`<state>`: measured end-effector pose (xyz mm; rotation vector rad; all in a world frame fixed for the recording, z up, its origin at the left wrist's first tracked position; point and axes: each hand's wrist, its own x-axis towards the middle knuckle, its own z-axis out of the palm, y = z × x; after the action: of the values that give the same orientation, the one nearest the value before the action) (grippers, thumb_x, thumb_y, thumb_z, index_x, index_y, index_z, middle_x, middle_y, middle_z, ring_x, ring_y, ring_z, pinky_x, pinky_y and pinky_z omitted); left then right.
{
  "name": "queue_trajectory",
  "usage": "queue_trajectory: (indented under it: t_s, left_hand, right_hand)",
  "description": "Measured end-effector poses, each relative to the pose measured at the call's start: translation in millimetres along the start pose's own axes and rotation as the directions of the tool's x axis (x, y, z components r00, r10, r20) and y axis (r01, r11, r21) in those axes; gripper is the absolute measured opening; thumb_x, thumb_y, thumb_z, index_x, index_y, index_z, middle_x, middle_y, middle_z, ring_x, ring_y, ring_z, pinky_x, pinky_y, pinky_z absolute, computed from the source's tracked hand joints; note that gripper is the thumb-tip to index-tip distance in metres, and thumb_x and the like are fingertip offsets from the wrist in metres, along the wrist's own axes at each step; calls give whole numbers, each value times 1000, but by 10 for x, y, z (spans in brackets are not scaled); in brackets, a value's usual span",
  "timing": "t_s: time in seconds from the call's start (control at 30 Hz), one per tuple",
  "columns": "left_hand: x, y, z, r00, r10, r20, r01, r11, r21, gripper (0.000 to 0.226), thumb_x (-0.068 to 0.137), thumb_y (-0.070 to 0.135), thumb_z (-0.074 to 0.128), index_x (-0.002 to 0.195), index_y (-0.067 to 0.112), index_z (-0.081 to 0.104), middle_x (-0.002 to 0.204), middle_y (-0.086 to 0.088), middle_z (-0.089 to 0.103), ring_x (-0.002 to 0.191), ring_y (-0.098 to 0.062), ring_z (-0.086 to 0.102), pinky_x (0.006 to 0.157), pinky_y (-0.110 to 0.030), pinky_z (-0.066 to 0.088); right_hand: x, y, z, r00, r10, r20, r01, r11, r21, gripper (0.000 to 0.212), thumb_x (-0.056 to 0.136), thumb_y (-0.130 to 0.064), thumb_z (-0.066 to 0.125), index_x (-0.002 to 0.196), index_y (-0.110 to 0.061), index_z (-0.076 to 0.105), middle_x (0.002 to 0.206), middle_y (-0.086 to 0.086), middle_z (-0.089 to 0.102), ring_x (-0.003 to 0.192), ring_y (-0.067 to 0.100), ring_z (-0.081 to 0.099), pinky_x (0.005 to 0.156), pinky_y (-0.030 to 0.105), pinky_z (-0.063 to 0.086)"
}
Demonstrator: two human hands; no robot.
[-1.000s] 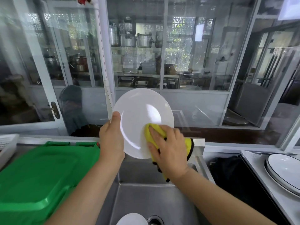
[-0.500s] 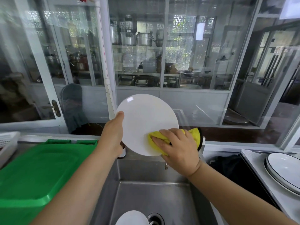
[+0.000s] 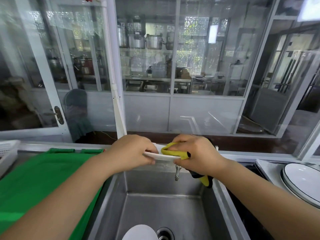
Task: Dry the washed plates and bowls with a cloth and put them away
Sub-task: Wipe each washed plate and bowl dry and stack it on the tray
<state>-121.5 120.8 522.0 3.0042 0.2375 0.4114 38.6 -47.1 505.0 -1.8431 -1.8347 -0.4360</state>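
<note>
— Above the sink [image 3: 110, 201], centre frame: where does the plate [image 3: 162, 157] lie?
— Nearly flat, edge-on; left hand [image 3: 133, 153] pinches its left rim; right hand [image 3: 195, 153] clamps the yellow cloth [image 3: 173, 150] over its right rim; stacked plates [image 3: 304, 182] wait lower right, nearer the right hand.

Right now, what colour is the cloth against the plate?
Yellow with black edging, the cloth is seen best in the head view, pressed on the white plate.
</note>
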Motion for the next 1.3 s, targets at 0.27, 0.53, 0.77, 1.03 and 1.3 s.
queue_trajectory:
  t_s: [0.27,0.53,0.77,1.03,1.3]
  left_hand:
    - [-109,33,110,958,-276,-76,169,760,-627,32,67,46,75,84,19,73,81,-1,72,76,-17,67,72,-40,53]
    - [4,228,214,909,-406,-97,139,514,-847,28,58,39,78,77,19,71,72,2,72,68,-12,66,64,-27,51]
    - [-19,336,153,903,-403,-148,106,544,-833,19,64,39,72,72,23,68,62,7,65,58,-8,57,57,-25,45]
    - [-130,422,77,815,-485,-317,-68,463,-884,22,65,47,72,81,32,73,85,13,74,79,-7,69,65,-28,58]
    - [-181,286,203,930,-355,-96,34,343,-939,36,63,27,81,93,45,71,96,12,74,90,-8,69,72,-22,56]
  right_hand:
    - [-25,123,10,825,371,-426,-234,911,339,56,64,-22,87,116,-17,67,113,-7,52,100,3,53,88,12,41]
    - [106,-142,212,801,126,-586,-152,988,4,41,89,-40,54,121,-16,66,116,10,58,96,27,52,78,34,43]
    - [205,-143,244,769,101,-631,-111,994,23,34,89,-37,57,120,-25,65,111,4,57,97,21,46,81,30,41]
    - [103,-124,356,444,894,-64,-130,135,982,18,93,-37,57,90,-50,68,97,-17,71,89,3,68,69,21,56]
    - [95,10,126,403,898,-175,-113,239,964,13,82,-21,71,79,-33,74,69,-9,70,63,6,65,55,20,52]
